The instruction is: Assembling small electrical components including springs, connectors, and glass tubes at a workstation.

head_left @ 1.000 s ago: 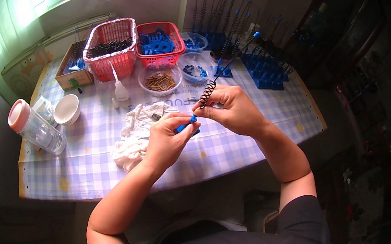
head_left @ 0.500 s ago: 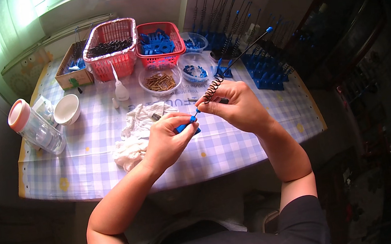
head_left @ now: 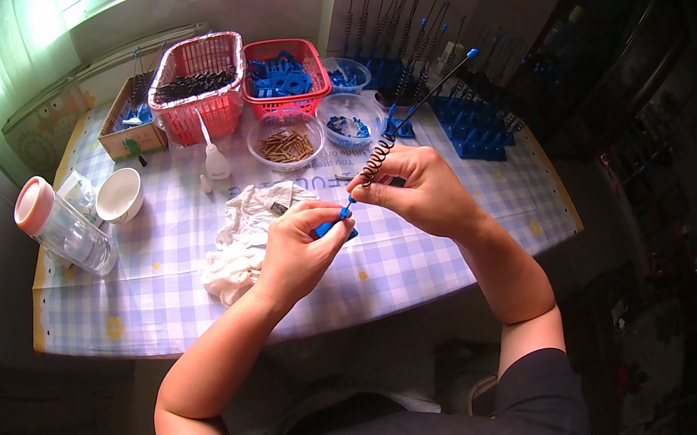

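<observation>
Over the near middle of the table my left hand (head_left: 286, 248) pinches a small blue plastic part (head_left: 345, 214) between thumb and fingertips. A wider blue piece (head_left: 322, 231) shows just under that hand, and I cannot tell whether the two are joined. Closed around the lower end of a thin black rod with a coil spring (head_left: 377, 161) is my right hand (head_left: 424, 190). The rod slants up to the right and ends in a blue tip (head_left: 473, 53). Its low end meets the blue part at my left fingertips; the fingers partly hide that joint.
White cloths (head_left: 237, 241) lie left of my hands. Behind stand a bowl of brass-coloured pins (head_left: 287, 148), a bowl of blue bits (head_left: 347, 121), red baskets (head_left: 291, 102) and a squeeze bottle (head_left: 216, 160). Finished-looking spring rods on blue bases (head_left: 474, 135) crowd the right back. A bottle (head_left: 68, 228) stands left.
The rod's blue tip has swung slightly left, and the spring has shifted a little with it. Both hands keep their grip in nearly the same place.
</observation>
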`<state>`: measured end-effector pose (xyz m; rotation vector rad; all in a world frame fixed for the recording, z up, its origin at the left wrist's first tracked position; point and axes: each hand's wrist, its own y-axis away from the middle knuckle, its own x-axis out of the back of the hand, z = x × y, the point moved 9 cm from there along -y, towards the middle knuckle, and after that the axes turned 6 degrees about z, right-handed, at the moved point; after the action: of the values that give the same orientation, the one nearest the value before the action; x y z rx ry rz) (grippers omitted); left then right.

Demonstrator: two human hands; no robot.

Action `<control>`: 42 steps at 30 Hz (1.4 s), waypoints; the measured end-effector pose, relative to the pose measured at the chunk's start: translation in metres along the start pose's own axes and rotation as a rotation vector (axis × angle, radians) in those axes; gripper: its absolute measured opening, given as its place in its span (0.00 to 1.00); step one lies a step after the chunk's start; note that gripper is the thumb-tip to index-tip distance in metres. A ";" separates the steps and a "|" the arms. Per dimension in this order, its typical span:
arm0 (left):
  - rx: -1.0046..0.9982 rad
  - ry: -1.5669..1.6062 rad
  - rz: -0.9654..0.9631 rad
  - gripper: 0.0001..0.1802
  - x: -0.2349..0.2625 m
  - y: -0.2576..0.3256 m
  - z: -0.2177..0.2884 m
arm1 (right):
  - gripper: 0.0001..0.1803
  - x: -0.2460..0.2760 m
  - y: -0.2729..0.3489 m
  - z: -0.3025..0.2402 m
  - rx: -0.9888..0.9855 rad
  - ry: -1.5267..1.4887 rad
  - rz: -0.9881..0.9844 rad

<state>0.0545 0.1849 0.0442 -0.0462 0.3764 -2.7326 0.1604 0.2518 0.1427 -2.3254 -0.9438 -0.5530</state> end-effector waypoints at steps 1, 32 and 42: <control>0.000 0.003 0.000 0.08 0.000 0.000 0.000 | 0.09 0.000 0.000 0.000 0.000 0.000 0.001; -0.002 -0.007 0.009 0.08 0.001 -0.002 0.000 | 0.08 -0.001 -0.002 0.004 -0.017 0.000 -0.005; 0.013 -0.004 0.007 0.09 0.000 -0.002 0.000 | 0.08 0.001 -0.002 0.004 -0.007 -0.061 0.013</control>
<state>0.0534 0.1864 0.0446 -0.0463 0.3573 -2.7277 0.1602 0.2564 0.1408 -2.3649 -0.9551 -0.4833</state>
